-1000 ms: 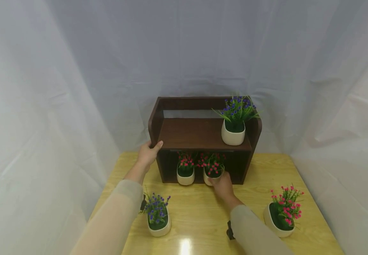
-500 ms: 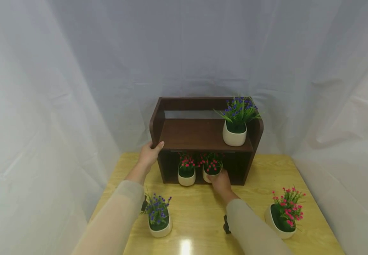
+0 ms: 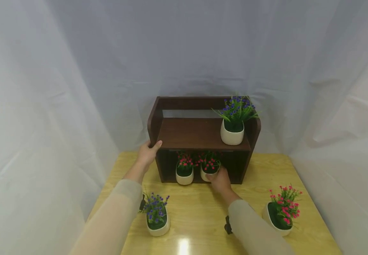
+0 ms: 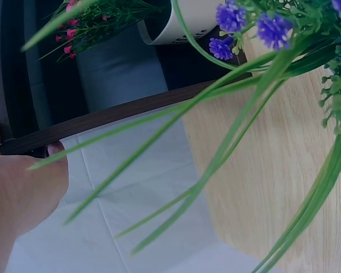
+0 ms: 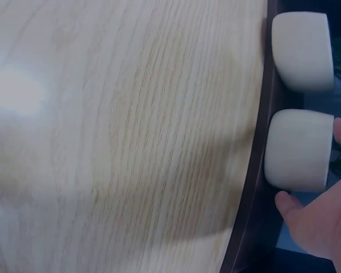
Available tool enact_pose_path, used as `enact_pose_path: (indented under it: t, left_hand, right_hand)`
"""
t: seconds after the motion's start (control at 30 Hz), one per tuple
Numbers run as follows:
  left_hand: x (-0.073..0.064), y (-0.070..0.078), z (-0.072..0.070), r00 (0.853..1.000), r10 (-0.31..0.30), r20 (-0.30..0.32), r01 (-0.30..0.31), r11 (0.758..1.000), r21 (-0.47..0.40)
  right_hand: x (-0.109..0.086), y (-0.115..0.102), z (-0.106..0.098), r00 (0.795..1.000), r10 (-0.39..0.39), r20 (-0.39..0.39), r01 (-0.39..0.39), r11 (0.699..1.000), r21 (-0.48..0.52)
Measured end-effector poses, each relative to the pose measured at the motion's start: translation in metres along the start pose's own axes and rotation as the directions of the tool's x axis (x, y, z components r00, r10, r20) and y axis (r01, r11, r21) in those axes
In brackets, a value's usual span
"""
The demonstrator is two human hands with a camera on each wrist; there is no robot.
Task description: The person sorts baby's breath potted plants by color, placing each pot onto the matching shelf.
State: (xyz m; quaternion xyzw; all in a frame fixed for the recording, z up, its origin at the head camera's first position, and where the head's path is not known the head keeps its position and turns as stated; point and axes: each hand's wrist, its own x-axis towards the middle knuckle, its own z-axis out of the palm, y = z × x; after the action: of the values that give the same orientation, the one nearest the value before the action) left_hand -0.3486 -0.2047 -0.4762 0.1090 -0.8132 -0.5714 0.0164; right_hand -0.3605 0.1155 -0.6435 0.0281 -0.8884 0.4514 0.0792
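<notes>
Held pink pot (image 5: 300,151): standing upright at front edge of shelf's (image 3: 190,132) lower bay; lying just L of R hand (image 3: 221,180), touching.
R hand: pinching pot, one digit at rim, another on R wall.
L hand (image 3: 146,154): gripping shelf's L side panel; staying well clear of held pot, R hand being nearer.
Long axis: can't tell, hand covering part; pot looking abt as wide as tall.
Neighbour pink pot (image 3: 185,179): standing L of held pot, same bay, narrow gap btwn.
Top deck: purple pot (image 3: 232,136) standing R end.
Table (image 3: 190,205): 2nd purple pot (image 3: 159,232) resting by L sleeve (image 3: 120,205).
Writing: dark lettering (image 4: 196,35) showing on neighbour pot, too small to read; no brand legible.
</notes>
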Motion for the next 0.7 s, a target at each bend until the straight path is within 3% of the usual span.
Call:
enact_pose_path:
  t: [0.2, 0.4, 0.53, 0.7]
  left_hand:
    - [0.0, 0.0, -0.005, 1.0, -0.01, 0.01, 0.01, 1.0, 0.006]
    - [0.0, 0.001, -0.005, 1.0, -0.019, 0.016, 0.018, 1.0, 0.025]
    - [-0.001, 0.001, -0.003, 1.0, -0.014, 0.019, 0.014, 0.999, 0.029]
    - [0.0, 0.001, -0.001, 1.0, -0.004, 0.018, 0.004, 1.0, 0.012]
  right_hand:
    - [-0.019, -0.013, -0.009, 1.0, -0.027, -0.012, 0.028, 0.999, 0.043]
    - [-0.05, -0.032, -0.026, 1.0, -0.009, 0.008, 0.008, 0.998, 0.065]
    - [-0.078, -0.03, -0.044, 0.999, 0.027, 0.043, -0.032, 0.993, 0.117]
    - [-0.11, -0.013, -0.058, 1.0, 0.016, 0.025, -0.019, 0.991, 0.135]
